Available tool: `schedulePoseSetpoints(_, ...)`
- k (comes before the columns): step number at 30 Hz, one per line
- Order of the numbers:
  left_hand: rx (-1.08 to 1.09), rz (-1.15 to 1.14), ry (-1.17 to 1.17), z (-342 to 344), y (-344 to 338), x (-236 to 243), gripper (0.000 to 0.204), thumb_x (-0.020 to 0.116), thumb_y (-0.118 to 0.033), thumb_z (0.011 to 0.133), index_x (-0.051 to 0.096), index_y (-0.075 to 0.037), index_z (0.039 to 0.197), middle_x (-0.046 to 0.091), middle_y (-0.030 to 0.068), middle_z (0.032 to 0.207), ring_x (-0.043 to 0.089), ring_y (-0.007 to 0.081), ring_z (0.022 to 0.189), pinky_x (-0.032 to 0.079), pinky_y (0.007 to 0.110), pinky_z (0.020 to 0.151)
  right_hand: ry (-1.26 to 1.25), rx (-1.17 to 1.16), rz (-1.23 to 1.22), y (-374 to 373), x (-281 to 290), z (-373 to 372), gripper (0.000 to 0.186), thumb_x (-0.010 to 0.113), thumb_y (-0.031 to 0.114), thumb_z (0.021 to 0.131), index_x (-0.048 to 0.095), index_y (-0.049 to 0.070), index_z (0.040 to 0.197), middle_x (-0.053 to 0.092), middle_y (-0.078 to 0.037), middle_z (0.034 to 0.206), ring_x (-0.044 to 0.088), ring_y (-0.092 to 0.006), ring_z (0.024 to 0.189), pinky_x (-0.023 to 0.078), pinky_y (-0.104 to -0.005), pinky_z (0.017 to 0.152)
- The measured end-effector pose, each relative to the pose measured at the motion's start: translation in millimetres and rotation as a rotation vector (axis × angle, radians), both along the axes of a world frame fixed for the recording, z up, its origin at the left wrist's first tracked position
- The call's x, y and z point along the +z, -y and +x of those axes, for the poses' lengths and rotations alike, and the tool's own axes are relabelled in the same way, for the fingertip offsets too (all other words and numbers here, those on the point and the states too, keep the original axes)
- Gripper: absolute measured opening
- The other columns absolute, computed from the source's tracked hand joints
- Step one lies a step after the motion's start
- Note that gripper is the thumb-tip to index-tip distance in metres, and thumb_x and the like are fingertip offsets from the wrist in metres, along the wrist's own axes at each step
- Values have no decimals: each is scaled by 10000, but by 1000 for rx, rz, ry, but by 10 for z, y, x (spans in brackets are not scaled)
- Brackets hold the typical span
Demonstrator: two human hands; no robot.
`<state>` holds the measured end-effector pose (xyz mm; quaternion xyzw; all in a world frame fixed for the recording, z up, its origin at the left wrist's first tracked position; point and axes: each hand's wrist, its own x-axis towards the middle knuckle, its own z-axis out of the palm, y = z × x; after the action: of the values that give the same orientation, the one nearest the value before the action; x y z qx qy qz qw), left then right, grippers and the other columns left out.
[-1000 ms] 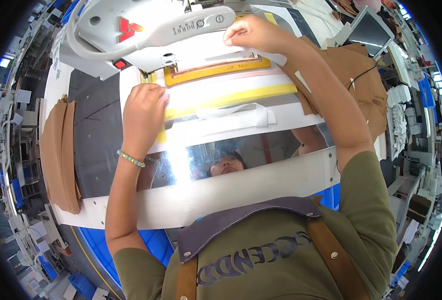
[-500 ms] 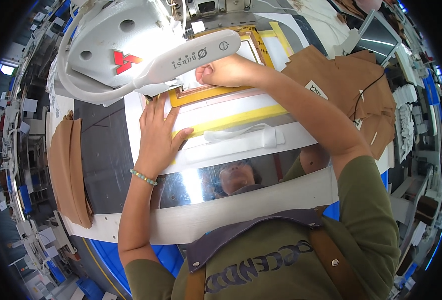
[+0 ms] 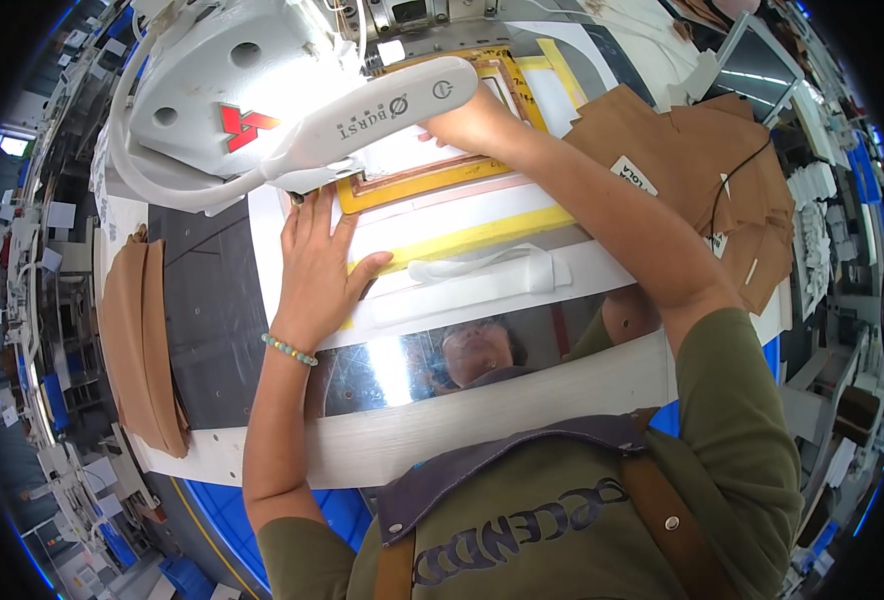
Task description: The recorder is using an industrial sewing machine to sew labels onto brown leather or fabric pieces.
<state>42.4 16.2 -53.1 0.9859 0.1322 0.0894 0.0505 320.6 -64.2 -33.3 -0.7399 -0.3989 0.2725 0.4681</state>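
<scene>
My left hand (image 3: 314, 250) lies flat with its fingers spread, on the white sheet (image 3: 422, 215) at the near left corner of a yellow frame (image 3: 432, 190). Its fingertips reach under the edge of the white machine head (image 3: 212, 100). My right hand (image 3: 470, 122) is over the inside of the frame, on white material. A white lamp arm (image 3: 372, 112) covers most of it; only a few fingertips show below the lamp, so what they hold, if anything, is hidden. Near the frame runs a yellow strip (image 3: 482, 234), with a loose white strip (image 3: 492, 275) in front of it.
Brown cut pieces (image 3: 672, 150) are piled at the right, under a thin black cable. A folded brown stack (image 3: 142, 345) lies on the left. A small screen (image 3: 759, 72) stands at the far right. The shiny metal plate (image 3: 422, 365) edges the table near me.
My right hand has shifted slightly away from me, further behind the lamp arm, hiding more of its fingers. My left hand stays at the frame's corner.
</scene>
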Motion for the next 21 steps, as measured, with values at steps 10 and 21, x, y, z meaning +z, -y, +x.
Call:
schedulePoseSetpoints(10, 16, -19, 0, 15, 49, 51, 766, 551, -546, 1036, 528, 42, 1527, 346, 326, 1663, 265, 480, 1577, 183, 571, 1282, 140, 342, -125, 56, -42, -49, 107, 759, 149, 878, 819, 93, 946, 809, -74, 919, 754, -182, 866, 585, -345, 818)
schedulePoseSetpoints(21, 35, 9, -8, 43, 90, 99, 734, 559, -528, 1041, 530, 10, 1540, 355, 302, 1671, 289, 468, 1573, 222, 559, 1272, 254, 438, -124, 14, -22, -37, 108, 766, 171, 869, 831, 127, 944, 811, -71, 955, 754, -199, 903, 582, -356, 827)
